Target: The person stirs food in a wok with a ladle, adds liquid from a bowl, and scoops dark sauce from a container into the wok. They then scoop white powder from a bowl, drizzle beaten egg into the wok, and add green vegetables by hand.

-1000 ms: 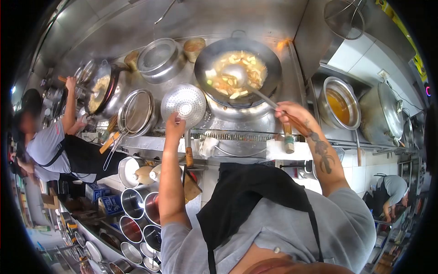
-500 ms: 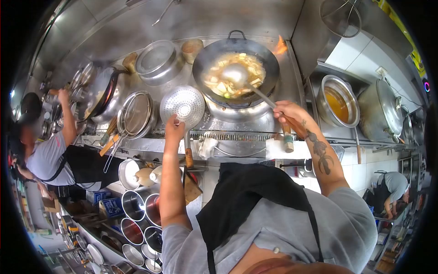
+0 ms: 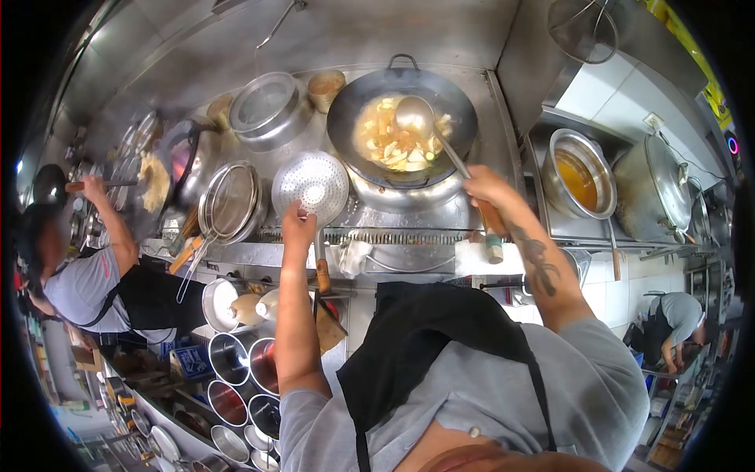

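Observation:
My right hand (image 3: 489,187) is closed round the handle of a long ladle (image 3: 414,115), whose bowl is over the wok's far side. Chopped pale food (image 3: 399,149) in brownish liquid fills the middle of the black wok (image 3: 344,135), which rests on the stove. Over to the left, my left hand (image 3: 298,226) has its fingers closed at the lower rim of a perforated skimmer (image 3: 311,185). The skimmer's wooden handle (image 3: 322,275) points down toward me, beside my left forearm.
A lidded metal pot (image 3: 266,106) and wire strainers (image 3: 228,206) sit left of the wok. To the right stand a metal pot of amber liquid (image 3: 578,177) and a tall stockpot (image 3: 653,189). One co-worker (image 3: 106,259) handles another wok at left; another person (image 3: 676,322) bends at far right.
The ladle bowl has moved slightly right and away from me in the wok, and the food has shifted. The flame beside the wok no longer shows. The left co-worker's wok now tilts differently.

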### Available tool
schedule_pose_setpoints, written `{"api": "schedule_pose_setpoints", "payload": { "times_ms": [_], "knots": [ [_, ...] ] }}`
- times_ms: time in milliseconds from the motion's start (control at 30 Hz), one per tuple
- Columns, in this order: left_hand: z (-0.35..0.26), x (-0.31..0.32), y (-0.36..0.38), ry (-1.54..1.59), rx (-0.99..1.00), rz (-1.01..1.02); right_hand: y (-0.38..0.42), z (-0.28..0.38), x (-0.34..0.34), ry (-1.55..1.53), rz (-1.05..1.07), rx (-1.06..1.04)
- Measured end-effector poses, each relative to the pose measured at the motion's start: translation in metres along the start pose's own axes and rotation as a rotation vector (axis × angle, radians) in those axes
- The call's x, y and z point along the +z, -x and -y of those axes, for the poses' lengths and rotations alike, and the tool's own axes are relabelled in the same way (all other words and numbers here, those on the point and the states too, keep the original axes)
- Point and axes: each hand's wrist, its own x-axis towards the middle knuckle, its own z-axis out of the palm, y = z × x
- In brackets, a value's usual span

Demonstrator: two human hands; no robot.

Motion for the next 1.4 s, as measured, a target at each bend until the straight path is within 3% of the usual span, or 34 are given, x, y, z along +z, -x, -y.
{"api": "schedule_pose_setpoints", "payload": {
  "times_ms": [67, 133, 233, 333, 433, 533, 567, 667, 700, 800, 900, 1000, 1100, 1200, 1300, 1400],
  "knots": [
    [-0.006, 0.003, -0.001, -0.009, 0.030, 0.006, -0.041, 0.003, 0.035, 0.516, -0.191, 0.045],
    [-0.014, 0.008, -0.001, 0.007, 0.071, 0.027, -0.054, 0.014, 0.067, 0.493, -0.207, -0.088],
    [-0.014, 0.013, -0.002, 0.030, 0.072, 0.024, -0.050, 0.023, 0.080, -0.411, 0.084, 0.106],
    [-0.013, 0.005, 0.002, 0.059, 0.048, 0.018, 0.008, 0.024, 0.027, -0.882, 0.232, 0.090],
    [0.005, 0.000, 0.002, 0.128, -0.091, 0.052, 0.005, 0.027, -0.003, -0.260, 0.189, 0.227],
    [0.007, 0.003, -0.001, -0.004, 0.010, 0.016, -0.008, 0.012, 0.040, 0.374, -0.149, 0.075],
    [0.003, 0.005, 0.000, 0.016, 0.015, 0.020, -0.016, 0.000, 0.054, 0.423, -0.162, 0.023],
    [-0.012, 0.008, 0.000, 0.060, 0.029, 0.024, 0.017, 0.025, 0.072, -0.159, 0.025, 0.087],
    [-0.013, 0.009, -0.001, 0.062, 0.033, 0.025, 0.011, 0.007, 0.064, -0.329, 0.147, 0.099],
    [-0.006, 0.010, 0.000, 0.075, 0.022, 0.014, 0.065, 0.049, 0.015, -0.568, 0.143, 0.269],
    [-0.006, 0.006, 0.003, 0.060, 0.009, 0.012, 0.032, 0.016, -0.002, -0.030, 0.158, 0.152],
    [-0.012, 0.007, 0.004, 0.054, 0.037, 0.036, 0.004, 0.012, 0.058, 0.607, -0.147, 0.099],
    [-0.010, 0.012, 0.005, 0.065, 0.071, 0.017, 0.025, 0.036, 0.077, 0.298, -0.045, 0.078],
    [0.003, 0.016, 0.006, 0.098, 0.042, -0.017, 0.024, 0.024, 0.027, 0.063, 0.110, -0.034],
    [0.011, 0.008, 0.007, 0.054, 0.023, -0.020, 0.030, 0.047, 0.006, 0.329, -0.015, 0.044],
    [0.009, 0.003, 0.011, 0.002, 0.024, -0.008, 0.003, 0.023, 0.012, 0.684, -0.356, -0.065]
  ]
}}
